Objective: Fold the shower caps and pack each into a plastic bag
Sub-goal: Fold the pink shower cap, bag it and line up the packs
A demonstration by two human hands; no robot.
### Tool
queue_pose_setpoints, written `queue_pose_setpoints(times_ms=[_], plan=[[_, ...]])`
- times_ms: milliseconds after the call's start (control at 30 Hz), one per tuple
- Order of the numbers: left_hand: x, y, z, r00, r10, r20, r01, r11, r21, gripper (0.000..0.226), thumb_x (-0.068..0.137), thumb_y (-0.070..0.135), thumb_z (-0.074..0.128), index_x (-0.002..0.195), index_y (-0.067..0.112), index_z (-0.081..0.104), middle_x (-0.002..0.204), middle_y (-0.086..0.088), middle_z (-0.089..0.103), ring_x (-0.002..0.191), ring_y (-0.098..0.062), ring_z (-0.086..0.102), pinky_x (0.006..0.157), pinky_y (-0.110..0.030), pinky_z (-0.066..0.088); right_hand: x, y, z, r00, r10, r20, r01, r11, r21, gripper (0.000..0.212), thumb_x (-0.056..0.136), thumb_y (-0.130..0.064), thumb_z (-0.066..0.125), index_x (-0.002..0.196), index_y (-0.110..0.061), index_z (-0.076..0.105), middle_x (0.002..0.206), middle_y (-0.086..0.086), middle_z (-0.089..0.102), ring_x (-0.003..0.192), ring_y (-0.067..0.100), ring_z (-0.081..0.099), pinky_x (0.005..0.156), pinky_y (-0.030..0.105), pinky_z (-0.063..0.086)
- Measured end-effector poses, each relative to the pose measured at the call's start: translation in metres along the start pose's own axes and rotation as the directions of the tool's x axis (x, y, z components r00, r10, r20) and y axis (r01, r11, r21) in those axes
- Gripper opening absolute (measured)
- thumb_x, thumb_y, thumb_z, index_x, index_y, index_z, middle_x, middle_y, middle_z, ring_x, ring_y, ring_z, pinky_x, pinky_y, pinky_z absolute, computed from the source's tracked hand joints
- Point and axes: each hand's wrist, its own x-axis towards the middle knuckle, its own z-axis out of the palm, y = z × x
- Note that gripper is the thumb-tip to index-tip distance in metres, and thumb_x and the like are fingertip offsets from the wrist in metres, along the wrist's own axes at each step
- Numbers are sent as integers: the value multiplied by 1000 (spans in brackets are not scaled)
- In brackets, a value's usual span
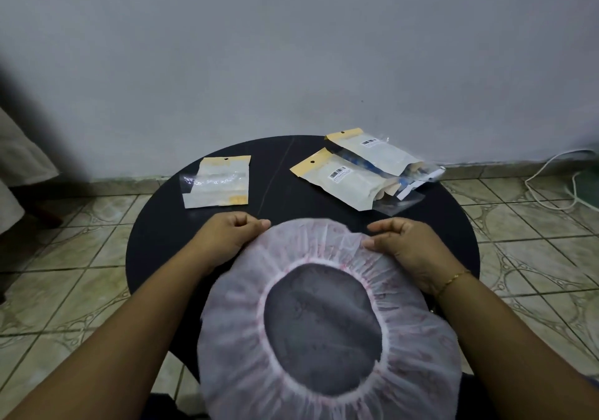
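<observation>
**Shower cap spread open on the table**

The white shower cap (327, 316) lies opening-up on the near half of the round black table (155, 241). The left hand (223, 238) and the right hand (411, 247) each pinch its far edge. Plastic bags (340, 179) lie well beyond, near the wall.

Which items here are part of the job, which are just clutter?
Job: cap, gripped at its far edge by left hand and right hand; left bag; two right bags.
Clutter: cable on the floor; cloth at left edge.
</observation>
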Motion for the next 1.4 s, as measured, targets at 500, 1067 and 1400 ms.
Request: queue_pose_setpoints(times_ms=[500, 1067, 1400], plan=[[1, 8, 5, 989, -73, 130, 67, 997, 45, 39, 81, 45, 67, 86, 6, 71, 81, -10, 73, 70, -20, 68, 71, -32, 55, 6, 3, 13, 991, -54, 120, 52, 998, 17, 23, 72, 6, 73, 84, -8, 60, 68, 4, 69, 63, 10, 64, 61, 18, 52], [11, -1, -4, 982, -3, -191, 21, 996, 89, 26, 98, 32, 44, 92, 16, 63, 93, -4, 66, 87, -21, 62, 79, -34, 50, 7, -14, -16, 990, 139, -36, -140, 872, -469, 67, 76, -68, 53, 84, -4, 69, 80, 10, 69, 65, 19, 59, 62, 28, 43], [8, -22, -10, 924, 249, -291, -122, 912, 393, 18, 94, 11, 52, 107, 24, 51, 85, 15, 55, 77, -1, 54, 63, -16, 38, 5, -2, -24, 998, 32, -62, -50, 946, -319, 33, 70, -2, 78, 96, -11, 59, 93, 11, 63, 75, 17, 58, 64, 24, 47]])
